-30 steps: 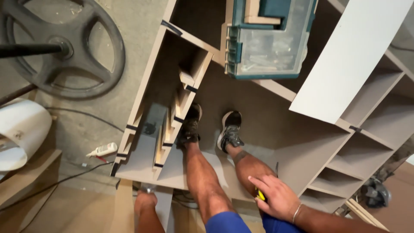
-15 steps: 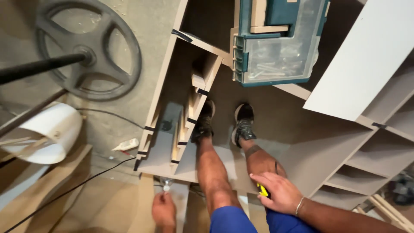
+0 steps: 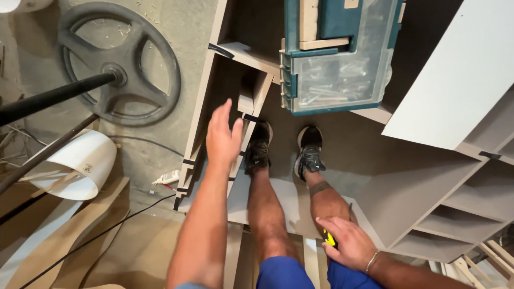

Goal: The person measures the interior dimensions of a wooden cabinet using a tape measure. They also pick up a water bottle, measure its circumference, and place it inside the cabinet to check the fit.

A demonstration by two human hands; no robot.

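Note:
I look straight down at my legs and black shoes (image 3: pixel 284 147), standing on a large grey-brown cabinet panel (image 3: pixel 348 155). My left hand (image 3: pixel 223 137) is stretched out over the narrow shelf compartment (image 3: pixel 225 91) at the panel's left side, fingers apart, holding nothing. My right hand (image 3: pixel 347 243) rests by my right knee, closed around a small yellow and black object (image 3: pixel 329 238), mostly hidden under the fingers. A teal tool case (image 3: pixel 337 53) with a clear lid full of screws sits on the cabinet just beyond my feet.
A white board (image 3: pixel 460 75) leans at the upper right over more shelf compartments (image 3: pixel 471 214). On the concrete floor at left lie a black wheel-shaped base (image 3: pixel 120 61) with a pole, a curled white sheet (image 3: pixel 80 163), a cable and wood offcuts.
My left hand has risen from near my knee and reached forward over the shelf compartment, now open. The view has shifted slightly to the left. My right hand stays at my knee.

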